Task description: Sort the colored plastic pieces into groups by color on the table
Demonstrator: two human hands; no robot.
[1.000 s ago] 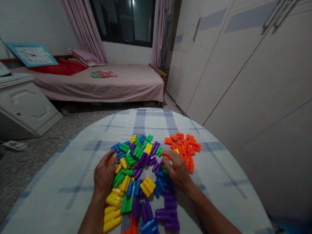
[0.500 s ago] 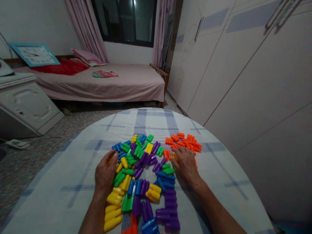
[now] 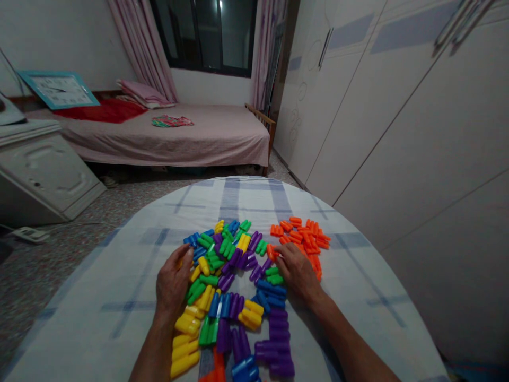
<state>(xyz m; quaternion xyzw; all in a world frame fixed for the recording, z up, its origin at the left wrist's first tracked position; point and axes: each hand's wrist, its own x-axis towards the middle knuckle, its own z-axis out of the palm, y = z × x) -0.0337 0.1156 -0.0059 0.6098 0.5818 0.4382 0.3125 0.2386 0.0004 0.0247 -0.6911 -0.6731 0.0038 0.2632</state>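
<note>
Many plastic building blocks shaped like joined bullets lie on the table. My right hand [image 3: 298, 270] reaches to an orange block [image 3: 272, 252], its thumb and fingertips closed at the block's right end. Beside and beyond that hand is a heap of orange blocks [image 3: 308, 233]. My left hand [image 3: 173, 278] rests at the left edge of the mixed pile, fingers curled; a bit of yellow block [image 3: 180, 263] shows between thumb and fingers, mostly hidden. Between the hands lie green blocks [image 3: 226, 248], purple blocks [image 3: 237, 259] and yellow blocks [image 3: 244, 243].
Nearer me are blue blocks [image 3: 271, 293], purple blocks [image 3: 278, 350] and yellow blocks [image 3: 185, 353]. A checked cloth covers the round table [image 3: 131, 276]. Beyond stand a bed [image 3: 222, 132], a white cabinet [image 3: 55, 175] and a tall wardrobe [image 3: 397, 132] on the right.
My right hand has shifted slightly left and down, its fingertips now at the orange block. The yellow piece under its fingers no longer shows. My left hand has stayed in place.
</note>
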